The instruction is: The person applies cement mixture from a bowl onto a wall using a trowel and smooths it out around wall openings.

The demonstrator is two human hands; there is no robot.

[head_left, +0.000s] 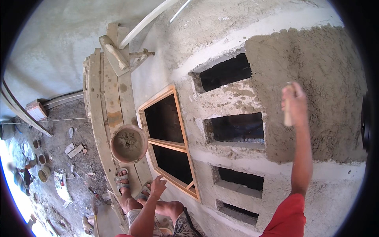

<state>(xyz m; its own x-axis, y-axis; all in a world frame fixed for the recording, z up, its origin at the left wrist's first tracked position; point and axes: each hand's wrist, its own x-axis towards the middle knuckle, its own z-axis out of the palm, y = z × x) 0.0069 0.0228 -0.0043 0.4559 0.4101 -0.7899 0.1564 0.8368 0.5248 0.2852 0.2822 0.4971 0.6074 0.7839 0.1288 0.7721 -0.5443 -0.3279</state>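
My right hand (295, 103) is raised at the wall, wrapped round a light wooden float (288, 112) seen nearly edge-on. It is over a broad patch of wet grey mortar (327, 71); whether the float touches the mortar I cannot tell. Low in front of me, my left hand (158, 187) hangs near the wooden window frame (185, 189). Its fingers are loosely bent and apart, with nothing visible in them. A round basin (129, 161) holding grey mortar rests on the scaffold planks, just beyond my sandalled feet.
I stand on scaffold planks (112, 104) high above a dirt floor (59, 158) strewn with buckets and rubble. Another wooden float (114, 51) lies at the planks' far end. Several dark rectangular openings (237, 126) pierce the wall. A thin string (71, 119) crosses at left.
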